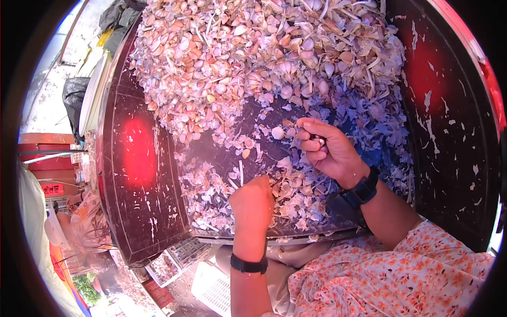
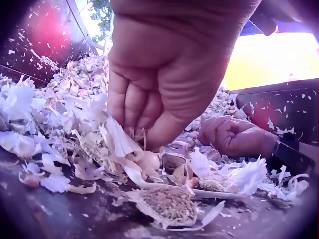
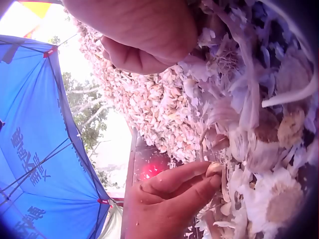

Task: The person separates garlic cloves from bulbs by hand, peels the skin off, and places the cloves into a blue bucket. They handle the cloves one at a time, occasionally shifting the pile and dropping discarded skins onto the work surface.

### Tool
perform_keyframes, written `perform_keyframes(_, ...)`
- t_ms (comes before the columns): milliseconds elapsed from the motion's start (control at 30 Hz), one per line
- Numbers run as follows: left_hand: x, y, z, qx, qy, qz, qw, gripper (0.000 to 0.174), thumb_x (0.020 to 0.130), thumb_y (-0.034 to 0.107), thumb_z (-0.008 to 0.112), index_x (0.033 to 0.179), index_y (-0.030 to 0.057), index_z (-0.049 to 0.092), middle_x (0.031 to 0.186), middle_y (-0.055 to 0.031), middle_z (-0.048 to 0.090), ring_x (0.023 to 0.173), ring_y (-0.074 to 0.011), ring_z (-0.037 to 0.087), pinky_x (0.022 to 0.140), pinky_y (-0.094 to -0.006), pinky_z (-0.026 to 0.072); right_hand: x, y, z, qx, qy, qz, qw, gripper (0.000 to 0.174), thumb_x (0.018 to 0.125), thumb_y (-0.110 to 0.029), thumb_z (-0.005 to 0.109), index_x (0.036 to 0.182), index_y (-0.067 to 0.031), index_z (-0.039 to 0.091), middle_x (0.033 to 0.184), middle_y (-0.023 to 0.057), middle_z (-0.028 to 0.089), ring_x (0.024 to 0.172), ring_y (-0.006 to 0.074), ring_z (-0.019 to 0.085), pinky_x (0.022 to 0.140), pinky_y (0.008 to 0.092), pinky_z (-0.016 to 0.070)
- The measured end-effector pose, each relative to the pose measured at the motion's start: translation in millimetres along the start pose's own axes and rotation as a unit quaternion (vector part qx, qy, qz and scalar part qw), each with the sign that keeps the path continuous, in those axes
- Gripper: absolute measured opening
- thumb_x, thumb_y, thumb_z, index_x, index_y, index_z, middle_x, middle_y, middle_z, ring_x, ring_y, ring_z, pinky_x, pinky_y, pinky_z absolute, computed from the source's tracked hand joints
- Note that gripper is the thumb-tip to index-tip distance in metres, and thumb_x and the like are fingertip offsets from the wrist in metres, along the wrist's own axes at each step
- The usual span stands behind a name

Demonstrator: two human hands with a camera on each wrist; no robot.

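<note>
My left hand (image 1: 252, 205) is low over loose garlic skins (image 1: 298, 198) near the front of the dark work surface. In the right wrist view its thumb and forefinger pinch a pale garlic clove (image 3: 214, 169). My right hand (image 1: 331, 153) is raised to the right, fingers curled around a small thing with dark and pale parts (image 1: 320, 140); its kind is mostly hidden by the fingers. A whitish garlic clove (image 1: 278, 133) lies just left of the right fingertips. A dry root end (image 2: 169, 205) lies among skins below the left hand.
A large heap of garlic cloves (image 1: 211, 68) covers the far part of the surface. Dark, scuffed side walls (image 1: 129, 174) rise at left and right. A white plastic basket (image 1: 211, 285) stands below the front edge. A blue canopy (image 3: 40, 139) appears in the right wrist view.
</note>
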State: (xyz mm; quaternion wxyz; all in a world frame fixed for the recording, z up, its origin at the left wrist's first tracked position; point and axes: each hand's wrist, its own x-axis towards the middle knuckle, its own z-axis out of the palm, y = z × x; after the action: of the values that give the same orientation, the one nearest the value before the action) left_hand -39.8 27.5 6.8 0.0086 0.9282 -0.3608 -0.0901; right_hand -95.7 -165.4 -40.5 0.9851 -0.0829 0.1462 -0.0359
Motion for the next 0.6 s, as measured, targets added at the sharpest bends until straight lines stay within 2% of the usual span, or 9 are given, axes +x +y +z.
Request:
perform_keyframes(33, 1.2, -3.2, -2.5, -0.064, 0.027, -0.012, 0.998, 0.016, 0.078, 0.007, 0.059, 0.091, 0.0045, 0.067, 0.082, -0.0114, 0.067, 0.072, -0.0240, 0.066, 0.063, -0.0315, 0.0507, 0.0, -0.4, 0.2, 0.003, 0.006, -0.003, 1.000, 0.017, 0.087, -0.008, 0.053, 0.104, -0.0018, 0.053, 0.076, 0.0002, 0.051, 0.054, 0.0027, 0.044, 0.038, 0.0136, 0.0328)
perform_keyframes(67, 0.7, -7.8, -0.2, -0.063, 0.027, -0.009, 0.998, 0.016, 0.078, 0.007, 0.059, 0.091, 0.0045, 0.067, 0.082, -0.0114, 0.067, 0.072, -0.0240, 0.066, 0.063, -0.0315, 0.0507, 0.2, -0.7, -0.3, 0.004, 0.007, -0.006, 1.000, 0.017, 0.087, -0.008, 0.053, 0.104, -0.0018, 0.053, 0.076, 0.0002, 0.051, 0.054, 0.0027, 0.044, 0.038, 0.0136, 0.0328)
perform_keyframes(100, -0.8, -10.4, 1.1, -0.229, 0.044, -0.040, 0.971, 0.016, 0.077, 0.005, 0.061, 0.092, 0.0021, 0.067, 0.082, -0.0106, 0.068, 0.073, -0.0192, 0.066, 0.064, -0.0283, 0.0503, 0.4, -0.8, -1.3, 0.007, 0.001, -0.004, 1.000, 0.017, 0.087, -0.008, 0.053, 0.104, -0.0019, 0.053, 0.076, 0.0001, 0.051, 0.054, 0.0025, 0.044, 0.038, 0.0136, 0.0327)
perform_keyframes(167, -7.3, -9.5, -0.7, -0.520, 0.036, -0.126, 0.844, 0.023, 0.073, -0.004, 0.068, 0.095, -0.0035, 0.067, 0.087, -0.0079, 0.069, 0.076, -0.0079, 0.061, 0.068, -0.0211, 0.0480, 0.4, -1.8, -2.0, 0.011, -0.002, -0.005, 1.000, 0.017, 0.088, -0.008, 0.053, 0.103, -0.0021, 0.053, 0.075, 0.0000, 0.051, 0.054, 0.0024, 0.044, 0.038, 0.0135, 0.0327)
perform_keyframes(200, -10.6, -6.3, -4.8, -0.520, 0.034, -0.125, 0.844, 0.023, 0.073, -0.004, 0.068, 0.095, -0.0035, 0.067, 0.087, -0.0079, 0.069, 0.076, -0.0079, 0.061, 0.068, -0.0211, 0.0480, 0.4, -1.6, -1.1, 0.015, 0.003, -0.004, 1.000, 0.015, 0.088, -0.008, 0.053, 0.102, -0.0025, 0.055, 0.075, 0.0009, 0.051, 0.053, 0.0031, 0.044, 0.037, 0.0136, 0.0328)
perform_keyframes(267, -22.1, -2.9, -11.6, -0.609, 0.062, -0.107, 0.783, 0.023, 0.073, -0.009, 0.065, 0.095, -0.0029, 0.068, 0.087, -0.0063, 0.067, 0.077, -0.0081, 0.060, 0.068, -0.0206, 0.0480, -1.4, 2.3, 0.2, 0.022, 0.007, 0.003, 1.000, 0.014, 0.088, -0.008, 0.053, 0.100, -0.0029, 0.057, 0.075, 0.0019, 0.052, 0.052, 0.0037, 0.044, 0.036, 0.0138, 0.0329)
perform_keyframes(300, -25.1, -0.7, -14.6, -0.628, 0.068, -0.091, 0.770, 0.027, 0.070, -0.013, 0.064, 0.095, -0.0029, 0.068, 0.087, -0.0085, 0.067, 0.077, -0.0097, 0.061, 0.070, -0.0210, 0.0484, -1.6, 2.5, 0.0, 0.018, 0.007, 0.001, 1.000, 0.014, 0.088, -0.008, 0.053, 0.100, -0.0029, 0.057, 0.075, 0.0019, 0.052, 0.052, 0.0038, 0.044, 0.036, 0.0139, 0.0329)
perform_keyframes(433, -36.6, 2.1, -18.4, -0.660, 0.106, -0.023, 0.743, 0.033, 0.064, -0.016, 0.064, 0.095, -0.0049, 0.067, 0.090, -0.0146, 0.067, 0.079, -0.0161, 0.064, 0.072, -0.0239, 0.0506, -1.9, 2.0, -0.1, 0.013, 0.007, 0.006, 1.000, 0.014, 0.088, -0.008, 0.053, 0.101, -0.0033, 0.057, 0.075, 0.0021, 0.052, 0.052, 0.0039, 0.043, 0.036, 0.0141, 0.0327)
perform_keyframes(600, -37.5, 3.4, -26.7, -0.633, 0.125, -0.003, 0.764, 0.032, 0.062, -0.016, 0.065, 0.093, -0.0060, 0.066, 0.092, -0.0172, 0.067, 0.082, -0.0186, 0.066, 0.073, -0.0261, 0.0518, 0.3, -0.6, -0.2, 0.016, -0.003, 0.002, 1.000, 0.014, 0.088, -0.008, 0.053, 0.101, -0.0031, 0.057, 0.075, 0.0022, 0.052, 0.052, 0.0038, 0.044, 0.036, 0.0137, 0.0328)
